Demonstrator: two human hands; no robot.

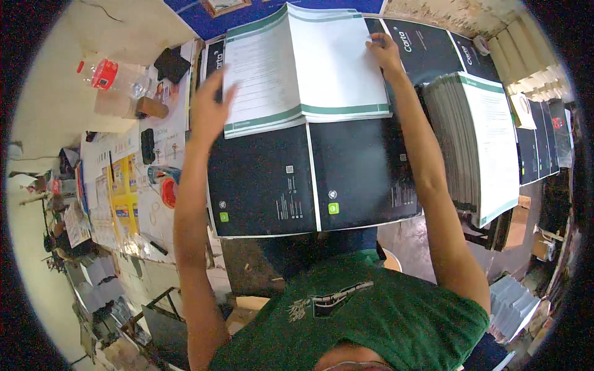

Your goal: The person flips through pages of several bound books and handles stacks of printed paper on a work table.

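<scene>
Large printed sheets [340, 68], white with green bands and a crease down the middle, lie spread in front of me in a thin pile. Along their right edge, my right hand [385, 54] has its fingers bent round the paper's border. My left hand [211, 106] is at the left edge, slightly blurred, with thumb and fingers apart; whether it touches the paper I cannot tell. Beneath the sheets is a black printed board [263, 179] with pale strips. To the right stands a tall stack of similar green-banded sheets [489, 142].
On the left, a side surface holds a clear plastic bottle [127, 79] with a red label, a brown block [152, 107], a black cloth-like item [172, 64] and a roll of clear tape [167, 190]. Cream paper bundles [526, 55] stand far right; another paper stack [513, 303] sits lower right.
</scene>
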